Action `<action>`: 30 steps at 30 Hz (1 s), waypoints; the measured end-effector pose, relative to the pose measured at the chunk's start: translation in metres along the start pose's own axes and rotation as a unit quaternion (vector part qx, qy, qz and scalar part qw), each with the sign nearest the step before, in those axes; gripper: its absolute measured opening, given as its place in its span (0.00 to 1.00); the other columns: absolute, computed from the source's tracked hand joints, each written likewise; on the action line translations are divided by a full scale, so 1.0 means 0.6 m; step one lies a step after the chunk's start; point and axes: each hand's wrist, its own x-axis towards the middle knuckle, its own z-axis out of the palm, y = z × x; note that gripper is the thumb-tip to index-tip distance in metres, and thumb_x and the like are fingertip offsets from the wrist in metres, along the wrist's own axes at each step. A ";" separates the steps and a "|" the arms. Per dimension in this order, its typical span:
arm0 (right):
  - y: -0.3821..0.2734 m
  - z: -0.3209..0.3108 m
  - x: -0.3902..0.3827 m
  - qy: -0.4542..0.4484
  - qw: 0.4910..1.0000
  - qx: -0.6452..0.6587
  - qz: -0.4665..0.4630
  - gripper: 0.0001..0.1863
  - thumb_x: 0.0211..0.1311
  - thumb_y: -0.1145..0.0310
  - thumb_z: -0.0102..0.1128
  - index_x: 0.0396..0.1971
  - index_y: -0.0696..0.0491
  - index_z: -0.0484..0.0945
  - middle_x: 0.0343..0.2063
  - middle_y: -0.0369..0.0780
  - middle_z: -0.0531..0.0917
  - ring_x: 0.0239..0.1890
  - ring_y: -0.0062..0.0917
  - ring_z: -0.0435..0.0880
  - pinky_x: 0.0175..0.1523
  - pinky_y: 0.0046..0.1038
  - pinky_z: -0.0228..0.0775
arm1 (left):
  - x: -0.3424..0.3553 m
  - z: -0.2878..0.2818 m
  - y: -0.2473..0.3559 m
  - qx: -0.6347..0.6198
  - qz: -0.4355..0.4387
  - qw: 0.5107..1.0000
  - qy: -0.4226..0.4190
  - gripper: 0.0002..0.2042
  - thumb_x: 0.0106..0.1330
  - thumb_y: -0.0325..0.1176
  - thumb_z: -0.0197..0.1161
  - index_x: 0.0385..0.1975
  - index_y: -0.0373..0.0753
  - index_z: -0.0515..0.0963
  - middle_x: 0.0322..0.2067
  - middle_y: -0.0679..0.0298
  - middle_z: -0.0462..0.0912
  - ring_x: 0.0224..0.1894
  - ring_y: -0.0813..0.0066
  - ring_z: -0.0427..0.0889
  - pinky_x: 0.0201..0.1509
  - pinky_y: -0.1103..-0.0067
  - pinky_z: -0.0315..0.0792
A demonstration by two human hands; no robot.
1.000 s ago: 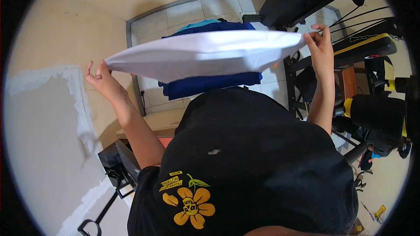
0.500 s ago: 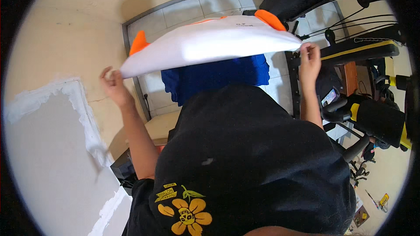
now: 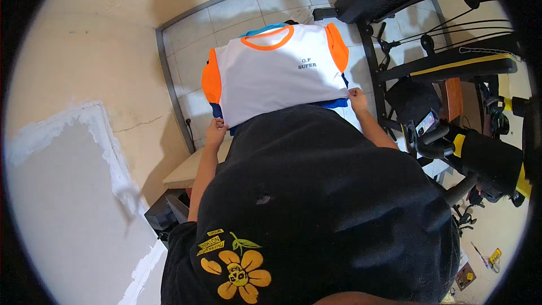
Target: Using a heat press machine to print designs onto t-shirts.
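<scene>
A white T-shirt with orange sleeves and an orange collar lies spread out in front of me, neck away from me, with small dark print on the chest. My left hand pinches its near left corner, and my right hand grips the near right corner. Dark blue cloth shows under the white shirt along its near edge and sides. Past the collar, a bit of light blue cloth peeks out. The shirt's near edge is partly hidden by my black top.
White floor tiles surround the shirts, with a wall beyond and to the left. At the right stands black exercise equipment with cables and a yellow-edged bar. A lit phone rests near it. A beige ledge is by my left arm.
Both hands have come down toward me and closer together. The white shirt, held up in the air before, now lies flat over the blue cloth.
</scene>
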 end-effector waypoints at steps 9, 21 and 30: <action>0.045 0.000 0.003 -0.071 0.993 -0.093 0.025 0.11 0.47 0.65 0.63 0.33 0.51 0.78 0.29 0.38 0.82 0.34 0.28 0.82 0.41 0.28 0.71 | 0.002 0.019 -0.019 0.114 -0.040 0.992 -0.037 0.10 0.53 0.32 0.64 0.31 0.34 0.75 0.23 0.59 0.80 0.25 0.71 0.80 0.32 0.76 0.74; -0.043 0.034 0.058 -0.226 0.925 -0.130 -0.276 0.11 0.51 0.70 0.54 0.35 0.56 0.74 0.30 0.45 0.80 0.35 0.36 0.80 0.40 0.36 0.71 | 0.022 0.004 0.061 0.208 -0.029 0.974 0.083 0.16 0.57 0.42 0.54 0.36 0.36 0.74 0.35 0.49 0.80 0.39 0.57 0.80 0.43 0.69 0.72; -0.094 0.058 0.170 -0.461 0.790 -0.268 -0.302 0.20 0.50 0.58 0.63 0.38 0.55 0.75 0.32 0.45 0.82 0.35 0.32 0.81 0.39 0.31 0.72 | -0.161 0.129 -0.023 -0.155 -0.063 0.967 0.191 0.14 0.59 0.37 0.55 0.41 0.37 0.74 0.30 0.57 0.82 0.32 0.69 0.81 0.38 0.73 0.73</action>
